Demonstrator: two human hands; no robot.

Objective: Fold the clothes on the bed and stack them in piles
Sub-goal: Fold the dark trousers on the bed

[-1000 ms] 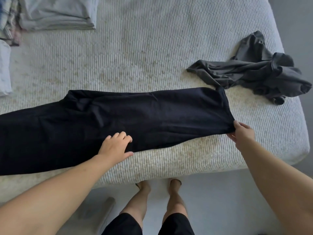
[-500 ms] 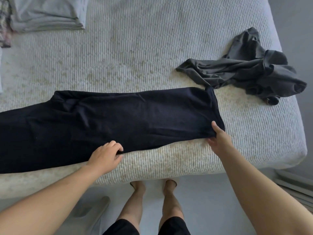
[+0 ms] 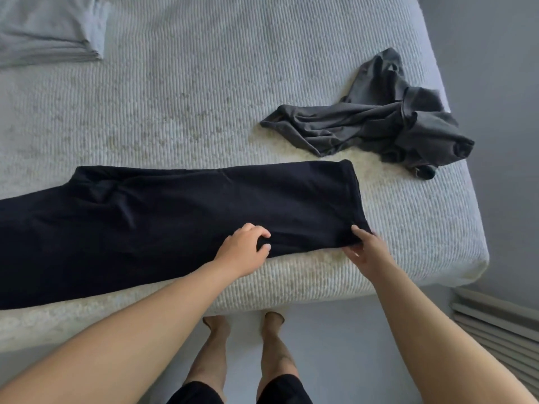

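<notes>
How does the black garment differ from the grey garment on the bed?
The black garment lies flat and stretched out; the grey garment is crumpled. The black one is darker and larger. Both hands, the left hand and right hand, grip the black one; nothing touches the grey one. Both lie on the bed, still unfolded.

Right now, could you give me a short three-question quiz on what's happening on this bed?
1. True or false: the grey garment is neatly folded.
2. Which hand pinches the near corner of the black trousers: A left hand, B right hand?
3. Fill in: the folded pile lies at the bed's far ___ corner.

Key: 1 false, it is crumpled; 2 B; 3 left.
</notes>
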